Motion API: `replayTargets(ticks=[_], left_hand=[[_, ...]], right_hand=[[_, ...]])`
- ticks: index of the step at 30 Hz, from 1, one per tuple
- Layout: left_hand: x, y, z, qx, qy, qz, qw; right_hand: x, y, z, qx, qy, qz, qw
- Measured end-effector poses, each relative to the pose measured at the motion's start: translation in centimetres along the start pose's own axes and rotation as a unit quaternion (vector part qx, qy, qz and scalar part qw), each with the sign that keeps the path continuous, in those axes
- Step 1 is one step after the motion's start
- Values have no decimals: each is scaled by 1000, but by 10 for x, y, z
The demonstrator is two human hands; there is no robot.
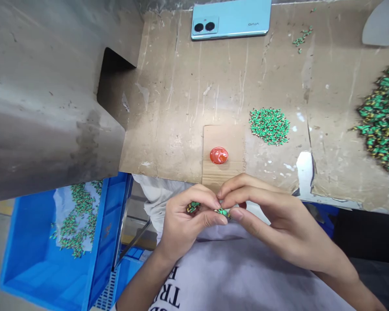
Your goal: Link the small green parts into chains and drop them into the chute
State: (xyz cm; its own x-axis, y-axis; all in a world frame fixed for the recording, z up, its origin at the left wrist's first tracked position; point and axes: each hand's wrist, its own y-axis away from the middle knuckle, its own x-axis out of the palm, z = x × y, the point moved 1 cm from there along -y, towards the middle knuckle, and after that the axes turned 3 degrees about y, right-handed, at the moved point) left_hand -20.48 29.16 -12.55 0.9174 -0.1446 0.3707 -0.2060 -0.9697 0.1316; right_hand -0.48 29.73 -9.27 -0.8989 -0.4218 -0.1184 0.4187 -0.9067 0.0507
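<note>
My left hand (pixel 189 216) is closed, pinching a small green piece with dark and yellow ends (pixel 223 212) between thumb and index finger. More such pieces (pixel 192 207) show in the curl of its fingers. Against the same pinched piece, the thumb and fingertips of my right hand (pixel 272 211) close in from the right. Both hands meet in front of the table edge, above my lap. Just beyond them, a shiny red oval, perhaps a small dish (pixel 218 155), rests on a cardboard square (pixel 225 134).
A green pile (pixel 269 125) lies beyond my right hand, with a larger heap (pixel 384 121) at far right. A light-blue phone (pixel 236 21) lies at the back. Metal housing (pixel 52 95) bounds the left. Below it, a blue crate (pixel 29 255) holds more pieces.
</note>
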Motion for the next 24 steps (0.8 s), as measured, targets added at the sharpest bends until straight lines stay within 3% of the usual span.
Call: replayTargets(ticks=[7,24], left_hand=[[0,0,1,43,0,-6,999],[3,-3,-3,144,-62,-20,987]], right_hand=[[4,4,0,27,-33,-10,999],[12,-1,6,-47,4,-51,998]])
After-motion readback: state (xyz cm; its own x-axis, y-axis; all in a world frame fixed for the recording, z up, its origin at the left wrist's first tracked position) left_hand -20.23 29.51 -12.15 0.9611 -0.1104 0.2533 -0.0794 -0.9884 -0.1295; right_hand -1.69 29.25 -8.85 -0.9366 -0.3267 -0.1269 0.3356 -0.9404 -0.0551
